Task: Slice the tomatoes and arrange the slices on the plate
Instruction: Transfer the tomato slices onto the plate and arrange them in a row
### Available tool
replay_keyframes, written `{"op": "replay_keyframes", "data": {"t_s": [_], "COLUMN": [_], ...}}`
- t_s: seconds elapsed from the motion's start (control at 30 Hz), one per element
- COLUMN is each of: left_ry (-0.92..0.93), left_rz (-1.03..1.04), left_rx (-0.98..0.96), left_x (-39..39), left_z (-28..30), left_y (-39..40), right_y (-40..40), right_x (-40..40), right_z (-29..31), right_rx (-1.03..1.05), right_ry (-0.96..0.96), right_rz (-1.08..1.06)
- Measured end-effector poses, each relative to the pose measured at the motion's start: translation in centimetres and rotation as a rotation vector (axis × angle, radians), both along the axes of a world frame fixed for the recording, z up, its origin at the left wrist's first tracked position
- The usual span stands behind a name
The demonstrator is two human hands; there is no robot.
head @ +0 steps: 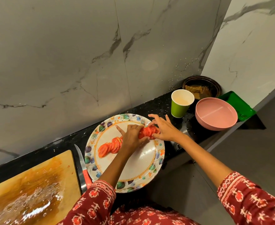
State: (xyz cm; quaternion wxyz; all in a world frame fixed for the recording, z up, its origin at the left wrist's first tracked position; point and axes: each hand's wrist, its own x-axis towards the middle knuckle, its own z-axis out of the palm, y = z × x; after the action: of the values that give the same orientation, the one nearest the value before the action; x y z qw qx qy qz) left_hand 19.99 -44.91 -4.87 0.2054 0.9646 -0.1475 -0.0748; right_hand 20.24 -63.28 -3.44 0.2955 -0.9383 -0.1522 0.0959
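Together, left hand [132,135] and right hand [163,129] (fingers spread) clasp tomato slices [148,132] on plate [149,161].

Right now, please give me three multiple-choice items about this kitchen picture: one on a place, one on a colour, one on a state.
1. Where does the knife lie?
A. in the pink bowl
B. between cutting board and plate
C. on the plate

2. What colour is the paper cup outside?
A. green
B. blue
C. white

3. What are the hands doing?
A. cutting with the knife
B. resting on the board
C. holding tomato slices on the plate

Answers:
1 B, its red handle lies beside the plate's rim.
2 A, its outer wall is green.
3 C, left hand and right hand pinch the slices.
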Motion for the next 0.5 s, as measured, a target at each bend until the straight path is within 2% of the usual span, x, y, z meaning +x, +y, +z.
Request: {"op": "replay_keyframes", "data": {"t_s": [0.33,0.5], "left_ry": [-0.022,0.051], "left_rz": [-0.029,-0.072], "left_rx": [0.021,0.059], "left_x": [0.3,0.7], "left_z": [0.6,0.7], "left_y": [-0.8,-1.2], "right_y": [-0.8,-1.9], "right_x": [-0.6,-1.0], "right_z": [-0.1,-0.3], "right_rx": [0.040,0.038], "right_ry": [-0.002,-0.022], "right_rz": [-0.028,-0.071]}}
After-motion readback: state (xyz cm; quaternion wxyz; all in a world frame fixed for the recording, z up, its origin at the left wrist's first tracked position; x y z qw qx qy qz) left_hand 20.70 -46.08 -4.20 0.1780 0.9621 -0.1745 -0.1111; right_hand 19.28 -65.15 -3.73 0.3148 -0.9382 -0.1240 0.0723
